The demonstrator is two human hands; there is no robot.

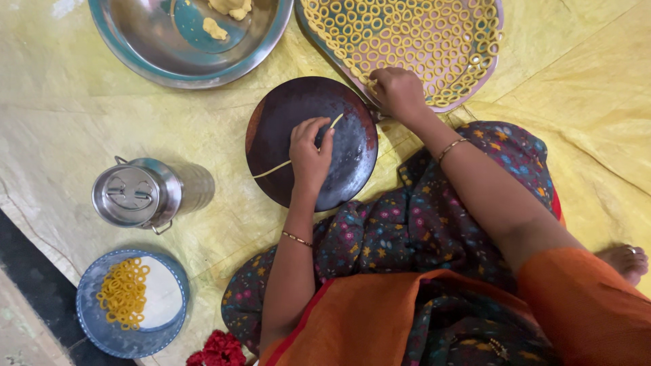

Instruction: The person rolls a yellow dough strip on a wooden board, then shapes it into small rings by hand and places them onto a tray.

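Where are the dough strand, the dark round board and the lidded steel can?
dough strand point(272, 169): head view, on its bare left stretch.
dark round board point(352, 146): head view, on its bare right half.
lidded steel can point(127, 194): head view, on the lid's centre.

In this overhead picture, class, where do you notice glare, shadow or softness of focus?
Head view: soft, even daylight; glare on the steel bowl and the lidded steel can, which throws a faint shadow to its right; dull sheen on the dark round board under the left hand; the right hand at the tray's edge is sharp; the frame's corners look slightly soft.
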